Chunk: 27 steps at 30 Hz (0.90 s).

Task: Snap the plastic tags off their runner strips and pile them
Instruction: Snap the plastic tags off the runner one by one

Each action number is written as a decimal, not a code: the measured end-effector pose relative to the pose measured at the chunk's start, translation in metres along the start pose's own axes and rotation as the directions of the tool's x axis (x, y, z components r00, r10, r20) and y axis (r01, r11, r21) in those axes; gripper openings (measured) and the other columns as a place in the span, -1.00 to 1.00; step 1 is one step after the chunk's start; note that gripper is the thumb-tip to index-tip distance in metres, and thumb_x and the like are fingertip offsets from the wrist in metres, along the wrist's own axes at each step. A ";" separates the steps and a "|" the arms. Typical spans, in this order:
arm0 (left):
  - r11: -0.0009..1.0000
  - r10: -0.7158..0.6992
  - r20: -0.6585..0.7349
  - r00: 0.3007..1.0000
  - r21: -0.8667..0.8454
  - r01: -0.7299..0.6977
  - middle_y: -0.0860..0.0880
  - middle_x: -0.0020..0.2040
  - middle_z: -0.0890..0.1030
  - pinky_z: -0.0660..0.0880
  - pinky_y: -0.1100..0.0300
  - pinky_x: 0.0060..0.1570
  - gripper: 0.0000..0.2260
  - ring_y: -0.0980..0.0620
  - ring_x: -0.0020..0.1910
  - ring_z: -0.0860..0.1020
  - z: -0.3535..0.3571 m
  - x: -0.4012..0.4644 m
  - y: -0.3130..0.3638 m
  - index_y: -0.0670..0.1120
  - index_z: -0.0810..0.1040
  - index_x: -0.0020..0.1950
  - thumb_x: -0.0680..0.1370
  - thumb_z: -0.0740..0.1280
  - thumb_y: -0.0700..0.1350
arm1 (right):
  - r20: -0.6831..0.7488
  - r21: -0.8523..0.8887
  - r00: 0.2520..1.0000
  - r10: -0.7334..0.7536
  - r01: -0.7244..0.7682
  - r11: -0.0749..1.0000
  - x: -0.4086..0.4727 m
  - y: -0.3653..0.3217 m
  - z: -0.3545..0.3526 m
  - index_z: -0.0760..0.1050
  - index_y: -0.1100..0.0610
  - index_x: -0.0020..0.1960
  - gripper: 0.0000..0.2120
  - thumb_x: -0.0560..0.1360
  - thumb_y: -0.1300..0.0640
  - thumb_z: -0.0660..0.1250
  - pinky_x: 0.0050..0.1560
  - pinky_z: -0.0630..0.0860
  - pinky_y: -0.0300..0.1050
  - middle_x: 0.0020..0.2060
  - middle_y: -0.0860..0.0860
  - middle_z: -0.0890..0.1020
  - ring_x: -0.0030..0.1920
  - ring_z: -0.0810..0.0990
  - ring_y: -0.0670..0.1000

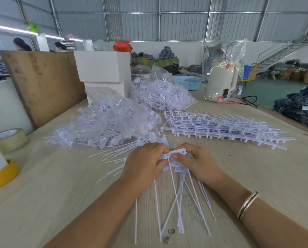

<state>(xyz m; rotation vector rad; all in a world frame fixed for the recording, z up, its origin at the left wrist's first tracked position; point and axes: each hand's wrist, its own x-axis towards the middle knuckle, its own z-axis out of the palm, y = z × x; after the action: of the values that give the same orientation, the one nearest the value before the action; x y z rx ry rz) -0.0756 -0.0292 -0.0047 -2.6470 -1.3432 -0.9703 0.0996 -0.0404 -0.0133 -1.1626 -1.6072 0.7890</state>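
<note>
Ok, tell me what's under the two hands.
Under the left hand and right hand lies a bunch of white tags, stems fanned over the wooden table. The tag heads are mostly covered.

A white runner strip [176, 152] with small holes sits raised above the wooden table, its thin tags [174, 192] fanning toward the viewer. Behind it a stack of full strips [219, 126] lies flat, beside two clear bags of tags [112, 120].

No readable text, labels, brands or numbers anywhere; all print too blurred.
</note>
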 end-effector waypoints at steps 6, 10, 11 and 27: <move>0.981 -0.061 -0.027 0.998 -0.188 0.055 0.07 -0.13 0.65 0.34 0.36 -0.30 -0.85 0.15 -0.22 0.55 0.002 0.000 -0.003 0.03 0.62 0.06 0.51 0.37 0.00 | -0.023 0.019 0.991 -0.133 0.133 0.991 0.000 -0.002 0.000 0.62 0.07 -0.12 -0.89 0.47 0.25 0.37 -0.11 0.47 -0.33 -0.19 -0.04 0.65 -0.16 0.62 -0.14; 0.940 -0.090 -0.030 0.995 -0.334 0.075 0.14 -0.30 0.61 0.28 0.50 -0.36 -0.89 0.37 -0.37 0.47 0.005 0.001 -0.007 0.04 0.65 -0.01 0.49 0.41 -0.03 | -0.029 0.031 0.984 -0.175 0.176 0.984 0.000 -0.003 0.000 0.62 -0.01 -0.15 -0.85 0.47 0.23 0.37 -0.12 0.44 -0.35 -0.25 -0.15 0.64 -0.19 0.60 -0.19; 0.928 -0.100 -0.028 0.995 -0.363 0.083 0.18 -0.35 0.58 0.31 0.47 -0.36 -0.89 0.36 -0.38 0.47 0.006 0.002 -0.007 0.03 0.66 -0.01 0.48 0.42 -0.02 | -0.032 0.029 0.982 -0.184 0.185 0.982 0.000 -0.003 0.000 0.62 -0.02 -0.15 -0.87 0.46 0.20 0.37 -0.12 0.44 -0.35 -0.26 -0.16 0.65 -0.19 0.60 -0.19; 0.874 -0.195 -0.038 0.980 -0.460 0.156 0.18 -0.30 0.60 0.48 0.24 -0.24 -0.94 0.23 -0.29 0.55 0.005 0.001 -0.008 0.05 0.62 -0.08 0.46 0.44 -0.06 | -0.106 -0.213 0.981 -0.165 0.140 0.967 0.002 0.000 -0.003 0.54 -0.11 -0.22 -0.86 0.46 0.11 0.40 0.16 0.33 0.35 -0.21 -0.06 0.61 -0.10 0.59 0.02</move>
<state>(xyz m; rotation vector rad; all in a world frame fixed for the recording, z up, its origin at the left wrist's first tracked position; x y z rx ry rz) -0.0783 -0.0222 -0.0096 -2.7840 -1.5183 -1.5814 0.1021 -0.0388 -0.0119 -1.1907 -1.6806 0.4513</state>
